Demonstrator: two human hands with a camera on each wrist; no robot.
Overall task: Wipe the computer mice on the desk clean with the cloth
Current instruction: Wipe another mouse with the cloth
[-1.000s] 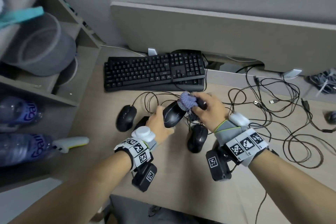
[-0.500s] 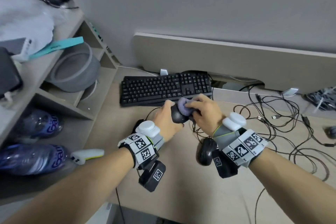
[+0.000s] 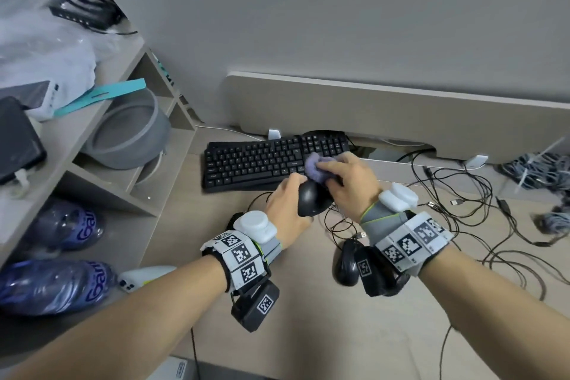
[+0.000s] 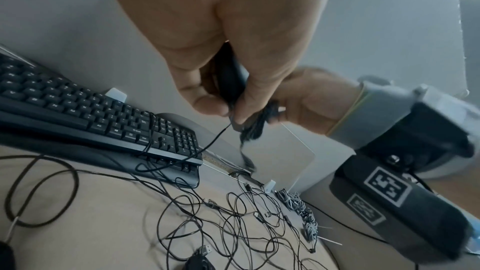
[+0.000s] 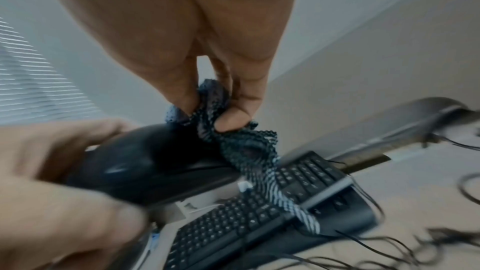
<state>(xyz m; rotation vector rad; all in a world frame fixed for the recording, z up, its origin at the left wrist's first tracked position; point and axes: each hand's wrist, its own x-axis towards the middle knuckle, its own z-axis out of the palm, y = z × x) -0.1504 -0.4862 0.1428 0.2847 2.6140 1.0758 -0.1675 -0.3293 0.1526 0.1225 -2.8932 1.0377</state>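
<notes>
My left hand (image 3: pixel 288 205) grips a black wired mouse (image 3: pixel 310 199) lifted above the desk, in front of the keyboard. In the left wrist view the mouse (image 4: pixel 230 77) shows edge-on between thumb and fingers. My right hand (image 3: pixel 345 177) pinches a bunched lilac-grey cloth (image 3: pixel 316 165) and presses it on the mouse's front end. The right wrist view shows the cloth (image 5: pixel 233 141) hanging from the fingertips against the mouse (image 5: pixel 145 163). Another black mouse (image 3: pixel 347 262) lies on the desk under my right wrist. A third one (image 3: pixel 236 219) is mostly hidden behind my left wrist.
A black keyboard (image 3: pixel 259 160) lies just behind the hands. Loose tangled cables (image 3: pixel 462 210) cover the desk to the right. A shelf unit (image 3: pixel 123 170) with a grey round bin (image 3: pixel 129 133) stands at the left, water bottles (image 3: pixel 52 284) below it.
Both hands have raised the mouse off the desk and carried it toward the keyboard. The cloth has stayed pressed on its front end, and the head view has tilted upward.
</notes>
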